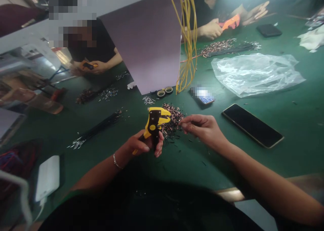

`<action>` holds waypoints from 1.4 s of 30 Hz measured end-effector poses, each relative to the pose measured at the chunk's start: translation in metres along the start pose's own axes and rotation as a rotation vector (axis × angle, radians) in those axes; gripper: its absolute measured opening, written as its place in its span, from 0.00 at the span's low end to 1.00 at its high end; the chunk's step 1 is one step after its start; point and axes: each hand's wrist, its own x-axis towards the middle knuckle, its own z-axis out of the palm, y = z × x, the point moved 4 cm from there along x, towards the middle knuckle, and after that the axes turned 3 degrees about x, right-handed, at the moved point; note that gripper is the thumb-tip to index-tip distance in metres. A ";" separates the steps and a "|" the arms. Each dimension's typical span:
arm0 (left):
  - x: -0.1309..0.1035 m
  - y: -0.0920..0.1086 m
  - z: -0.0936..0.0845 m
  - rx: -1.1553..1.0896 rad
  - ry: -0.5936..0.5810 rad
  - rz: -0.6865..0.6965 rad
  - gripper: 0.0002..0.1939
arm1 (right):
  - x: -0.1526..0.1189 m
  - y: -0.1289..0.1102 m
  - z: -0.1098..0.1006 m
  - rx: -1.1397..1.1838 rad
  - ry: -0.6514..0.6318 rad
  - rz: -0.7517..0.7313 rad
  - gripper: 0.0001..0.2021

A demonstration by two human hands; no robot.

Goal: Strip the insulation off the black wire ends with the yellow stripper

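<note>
Green table (pixel 202 170) under curved, smooth yellow-black pliers (pixel 153 127)

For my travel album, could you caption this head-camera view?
Left hand gripping a yellow-and-black hand tool, right hand beside a pile of copper-coloured wire bits on a green table.

Yellow-and-black wire stripper (pixel 153 127); green table (pixel 187 167); yellow wires (pixel 188 31); black phone (pixel 253 125)

Left hand (pixel 149 143) at center, fingers curled in a grip, bracelet-side wrist angled up from lower left; right hand (pixel 199 126) just right of center, thumb and fingertips pinched, forearm reaching from lower right.
</note>
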 end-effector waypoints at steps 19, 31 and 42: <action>-0.004 -0.006 0.010 -0.041 -0.109 -0.095 0.24 | -0.004 -0.002 0.007 -0.039 -0.048 -0.052 0.08; -0.003 -0.007 0.013 -0.042 -0.115 -0.084 0.23 | -0.004 0.001 0.005 -0.067 -0.061 -0.060 0.08; -0.006 -0.012 0.008 -0.024 -0.048 -0.068 0.21 | -0.004 -0.001 0.005 -0.064 -0.045 -0.057 0.08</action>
